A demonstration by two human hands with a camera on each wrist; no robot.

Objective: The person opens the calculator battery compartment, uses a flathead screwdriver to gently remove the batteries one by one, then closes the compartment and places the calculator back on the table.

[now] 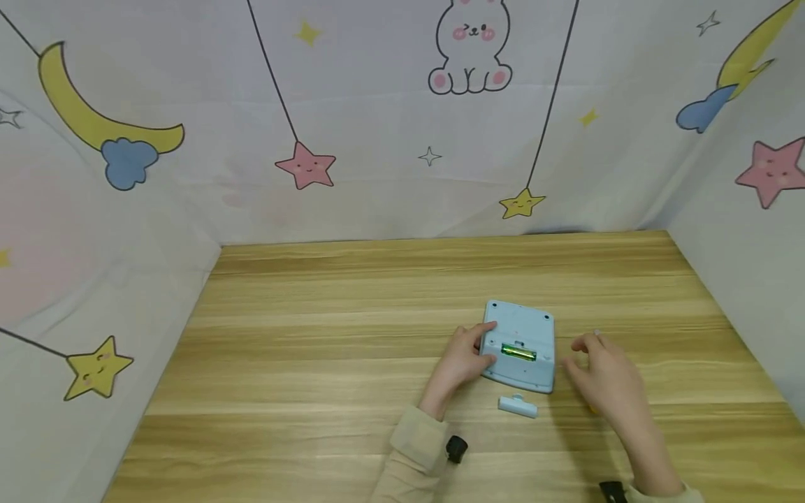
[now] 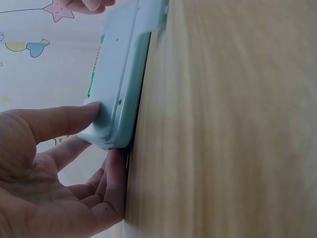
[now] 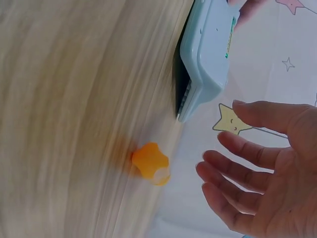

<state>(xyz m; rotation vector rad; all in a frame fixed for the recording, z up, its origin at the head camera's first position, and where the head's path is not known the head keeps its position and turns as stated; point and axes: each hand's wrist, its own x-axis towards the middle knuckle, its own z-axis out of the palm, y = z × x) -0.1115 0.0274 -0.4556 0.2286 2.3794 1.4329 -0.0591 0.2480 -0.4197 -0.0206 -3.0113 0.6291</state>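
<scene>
A light blue calculator [image 1: 520, 332] lies face down on the table, its battery slot uncovered. One green battery [image 1: 518, 352] sits in the slot. My left hand [image 1: 462, 358] grips the calculator's left edge; in the left wrist view the thumb [image 2: 64, 121] presses on its back and other fingers are at its side. Just in front of the calculator lies its small light blue battery cover [image 1: 518, 406]. To the right, my right hand [image 1: 606, 377] hovers apart from the calculator, fingers loosely bent and holding nothing, as the right wrist view confirms.
A small orange object [image 3: 151, 163] lies on the wooden table [image 1: 314, 363] by the right hand, mostly hidden under it in the head view. White cloth with cartoon prints [image 1: 390, 140] encloses the table's back and sides.
</scene>
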